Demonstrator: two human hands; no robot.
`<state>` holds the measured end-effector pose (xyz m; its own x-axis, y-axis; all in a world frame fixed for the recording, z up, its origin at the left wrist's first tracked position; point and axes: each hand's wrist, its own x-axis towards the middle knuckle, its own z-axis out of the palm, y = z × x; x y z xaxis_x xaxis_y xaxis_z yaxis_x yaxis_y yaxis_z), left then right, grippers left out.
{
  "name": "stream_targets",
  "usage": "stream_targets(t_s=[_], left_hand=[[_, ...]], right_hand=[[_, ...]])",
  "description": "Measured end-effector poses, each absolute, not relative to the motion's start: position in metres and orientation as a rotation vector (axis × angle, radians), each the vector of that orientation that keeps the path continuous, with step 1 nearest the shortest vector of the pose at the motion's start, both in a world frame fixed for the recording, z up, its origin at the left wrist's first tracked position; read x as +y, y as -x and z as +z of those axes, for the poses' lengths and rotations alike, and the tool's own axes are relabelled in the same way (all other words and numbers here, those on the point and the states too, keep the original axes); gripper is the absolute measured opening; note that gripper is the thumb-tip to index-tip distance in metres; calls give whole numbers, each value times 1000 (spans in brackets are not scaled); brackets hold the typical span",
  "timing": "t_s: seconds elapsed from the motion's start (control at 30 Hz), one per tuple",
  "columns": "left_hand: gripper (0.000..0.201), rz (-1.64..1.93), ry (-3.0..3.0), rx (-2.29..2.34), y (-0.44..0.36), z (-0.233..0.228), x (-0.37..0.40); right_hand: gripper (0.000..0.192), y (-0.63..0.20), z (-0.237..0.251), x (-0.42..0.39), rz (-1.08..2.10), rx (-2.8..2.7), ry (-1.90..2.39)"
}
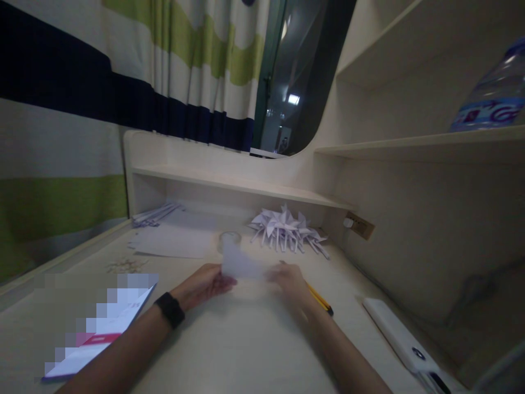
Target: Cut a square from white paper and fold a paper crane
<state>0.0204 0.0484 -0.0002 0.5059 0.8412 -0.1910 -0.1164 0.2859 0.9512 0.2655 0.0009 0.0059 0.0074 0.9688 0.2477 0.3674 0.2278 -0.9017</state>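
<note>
A striped curtain [102, 82] is seen filling the frame from nine to twelve o'clock, with a dark window [303, 71] beside it at twelve. The pale desk [246, 350] is spread across the lower half, and shelves [410, 145] are stacked at two to three o'clock; a water bottle [492, 93] on one of them is cut off by the right edge. At seven o'clock a booklet [98, 334] is lain flat, much of it blocked out by pixelation. A white flat device [402, 336] is placed at five o'clock, its near end cut off at the bottom edge. A heap of folded paper pinwheels [287, 230] is piled near the centre, slightly toward one o'clock, and loose sheets [172, 241] are laid at ten o'clock of centre. At the centre a small white piece of paper [240, 265] is held up between both hands: the left hand [205, 284], a dark watch [170, 309] on its wrist, is pinched on its left edge, and the right hand [291, 282] is closed on its right end, though motion blur leaves the fingers hard to make out. A clear round object [228, 239], possibly tape, is partly hidden behind the paper. A yellow pencil [320, 299] is half covered by the right wrist.
</note>
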Motion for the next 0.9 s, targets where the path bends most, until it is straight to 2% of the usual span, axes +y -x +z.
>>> stream_targets(t_s=[0.13, 0.4, 0.5, 0.6, 0.7, 0.83, 0.9], left_hand=[[42, 760, -1001, 787, -20, 3, 48], [42, 823, -1449, 985, -27, -1, 41], [41, 716, -1418, 999, -25, -6, 44], [42, 569, -1450, 1002, -20, -9, 46], [48, 439, -1577, 1017, -16, -14, 43], [50, 296, -1730, 1027, -16, -21, 37], [49, 270, -1867, 1078, -17, -21, 33]], right_hand=[[33, -265, -8, 7, 848, -1379, 1348], [36, -272, -22, 11, 1034, -1283, 1339], [46, -273, -17, 8, 1128, -1353, 1342], [57, -275, -10, 0, 1093, -1516, 1505], [55, -276, -4, -13, 847, -1739, 1714], [48, -267, -2, -39, 105, -2014, 1924], [45, -256, -6, -54, -83, -2134, 1891]])
